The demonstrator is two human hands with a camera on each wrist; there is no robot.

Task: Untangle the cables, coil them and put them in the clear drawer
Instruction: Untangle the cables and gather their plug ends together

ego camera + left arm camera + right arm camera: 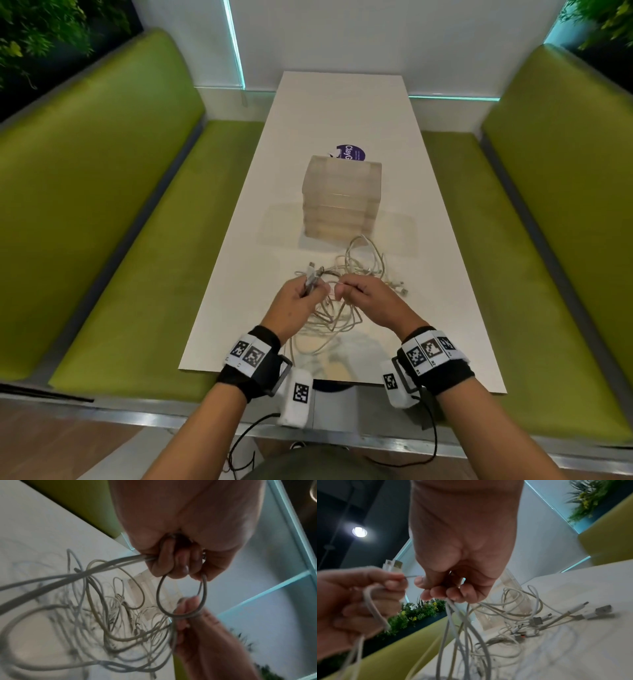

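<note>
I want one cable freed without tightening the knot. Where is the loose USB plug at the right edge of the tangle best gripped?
By my judgement, pinch the USB plug on its rigid flat housing, coming from the right. It lies flat at the edge of the tangle, pointing outward, clear of both hands.

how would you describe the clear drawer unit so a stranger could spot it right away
Find the long white table running between the two green benches. The clear drawer unit stands at its middle, just beyond the tangle of pale cables. It is the only boxy, see-through block there, stacked in layers, with a purple round sticker behind it.
</note>
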